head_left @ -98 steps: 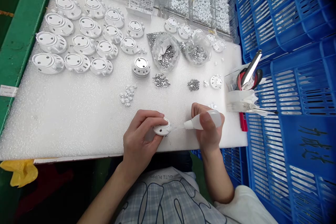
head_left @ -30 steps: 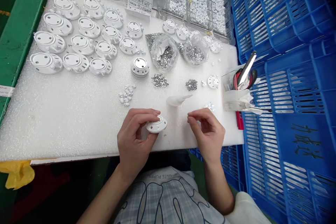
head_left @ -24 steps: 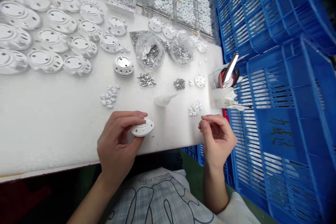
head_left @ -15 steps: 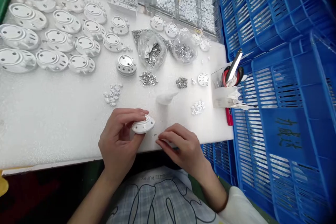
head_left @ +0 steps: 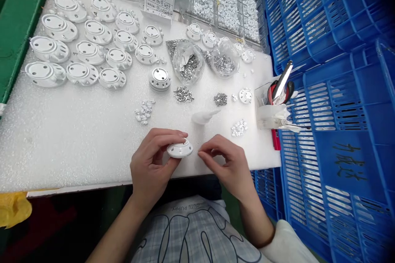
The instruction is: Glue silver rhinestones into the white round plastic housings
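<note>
My left hand (head_left: 152, 164) grips a white saucer-shaped plastic part (head_left: 180, 150) by its rim and top, thumb below, just above the table's front. Small holes run around its side. To the right, my right hand (head_left: 228, 162) is closed in a pinch, thumb against index finger, its tips a short way from the part. Whatever lies between those tips is too small to make out. Behind the hands is a white squeeze bottle (head_left: 202, 117) with a tapered tip. Small piles of shiny metal bits (head_left: 184, 94) and white plastic pieces (head_left: 239, 128) lie beyond.
Several white assembled parts (head_left: 89, 52) stand in rows at the left back. Two plastic bags (head_left: 189, 63) of metal bits lie mid-table, before compartment trays (head_left: 228, 4). A clear holder (head_left: 265, 115) with scissors (head_left: 282, 82) stands by blue crates (head_left: 327, 111) on the right.
The view has shifted, so the table sits further right in the picture. My left hand still grips the saucer-shaped part. My right fingertips have come up off the tabletop, still pinched.
</note>
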Demonstrator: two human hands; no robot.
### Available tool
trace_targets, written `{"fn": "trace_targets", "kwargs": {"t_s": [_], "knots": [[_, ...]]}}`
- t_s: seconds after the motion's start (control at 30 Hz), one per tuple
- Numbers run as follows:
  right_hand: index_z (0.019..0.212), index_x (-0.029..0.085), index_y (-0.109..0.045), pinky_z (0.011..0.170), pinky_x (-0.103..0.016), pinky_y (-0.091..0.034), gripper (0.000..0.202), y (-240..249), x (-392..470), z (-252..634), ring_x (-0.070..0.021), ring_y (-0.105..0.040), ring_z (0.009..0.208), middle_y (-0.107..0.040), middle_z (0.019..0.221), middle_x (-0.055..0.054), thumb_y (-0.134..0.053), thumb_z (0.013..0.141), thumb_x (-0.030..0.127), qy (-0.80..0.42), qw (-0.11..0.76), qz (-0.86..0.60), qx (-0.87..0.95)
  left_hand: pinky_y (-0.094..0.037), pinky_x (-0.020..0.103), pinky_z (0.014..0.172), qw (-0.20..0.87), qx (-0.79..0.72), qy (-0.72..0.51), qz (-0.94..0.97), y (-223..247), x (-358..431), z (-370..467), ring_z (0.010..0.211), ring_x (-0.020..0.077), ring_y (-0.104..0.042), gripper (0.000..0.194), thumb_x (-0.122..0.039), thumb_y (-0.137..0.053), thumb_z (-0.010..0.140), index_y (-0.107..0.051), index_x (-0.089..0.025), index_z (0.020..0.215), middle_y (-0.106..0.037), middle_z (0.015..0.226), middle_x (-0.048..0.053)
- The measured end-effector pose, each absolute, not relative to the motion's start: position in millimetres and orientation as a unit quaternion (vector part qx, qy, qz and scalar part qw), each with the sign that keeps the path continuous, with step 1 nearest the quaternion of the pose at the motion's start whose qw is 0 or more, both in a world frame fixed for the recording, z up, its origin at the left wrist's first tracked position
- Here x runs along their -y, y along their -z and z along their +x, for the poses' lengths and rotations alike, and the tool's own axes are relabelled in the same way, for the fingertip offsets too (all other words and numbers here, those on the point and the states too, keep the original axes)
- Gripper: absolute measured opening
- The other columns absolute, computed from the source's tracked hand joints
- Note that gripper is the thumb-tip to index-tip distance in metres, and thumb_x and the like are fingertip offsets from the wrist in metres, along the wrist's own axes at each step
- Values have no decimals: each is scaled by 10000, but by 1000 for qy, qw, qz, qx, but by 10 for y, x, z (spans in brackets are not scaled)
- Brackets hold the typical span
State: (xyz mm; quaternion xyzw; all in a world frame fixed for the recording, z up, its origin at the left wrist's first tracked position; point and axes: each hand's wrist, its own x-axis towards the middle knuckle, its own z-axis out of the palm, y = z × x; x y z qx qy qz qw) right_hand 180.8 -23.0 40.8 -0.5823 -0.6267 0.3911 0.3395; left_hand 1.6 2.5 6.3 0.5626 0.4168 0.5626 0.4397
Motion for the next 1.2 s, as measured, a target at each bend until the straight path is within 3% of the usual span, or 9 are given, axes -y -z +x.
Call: {"fn": "trace_targets", "kwargs": {"t_s": [0.13,0.27,0.53,0.7,0.83,1.03,1.1,1.2], "knots": [[844,242,-734,593,-208,-524,78,-346,254,1867,-102,-638,686,-691,804,34,-767,904,204,-458,472,-570,492,-619,229,912,521,-381,-496,580,-127,-17,-72,1017,152,-775,319,-20,-742,904,-805,-286,1068,-805,1073,-9],[846,250,-747,603,-221,-529,74,-294,259,1811,-100,-634,673,-689,798,38,-785,903,222,-454,531,-544,465,-594,164,917,583,-366,-439,577,-205,9,-70,1028,116,-781,410,-14,-731,903,-829,-349,1119,-833,1107,-50],[960,263,-737,733,-248,-563,135,-263,277,1765,-117,-674,799,-717,854,31,-718,953,130,-297,515,-552,584,-595,155,929,621,-370,-426,545,-247,32,9,1045,122,-795,496,26,-708,867,-849,-385,1107,-853,1106,-80],[985,239,-710,700,-270,-589,150,-295,268,1735,-136,-688,780,-727,850,6,-670,966,95,-172,483,-553,657,-600,141,913,626,-390,-414,533,-274,24,0,1023,115,-802,494,1,-720,861,-850,-409,1105,-859,1073,-96],[1022,219,-703,675,-274,-597,157,-326,246,1729,-143,-694,751,-735,838,-13,-657,966,80,-86,446,-548,702,-626,186,907,617,-407,-414,531,-277,23,5,1011,154,-812,434,-14,-721,846,-870,-363,1056,-863,1071,-54],[1054,275,-746,677,-331,-608,197,-381,297,1756,-179,-726,764,-775,876,-16,-667,963,120,-105,426,-571,694,-660,283,921,611,-416,-414,531,-256,31,1,984,209,-819,319,-83,-750,860,-878,-326,1022,-865,1055,2],[1024,286,-762,637,-351,-577,175,-388,327,1854,-189,-708,734,-761,846,-13,-663,967,154,-88,466,-601,643,-673,294,888,634,-411,-415,507,-246,35,-17,961,220,-821,271,-119,-767,870,-881,-318,1015,-865,1047,24],[867,258,-728,512,-315,-431,135,-364,338,2159,-150,-568,568,-634,695,23,-652,975,233,67,608,-628,481,-692,306,819,674,-412,-406,459,-227,32,-41,938,242,-824,237,-149,-782,866,-884,-301,1016,-862,1063,60]]}}
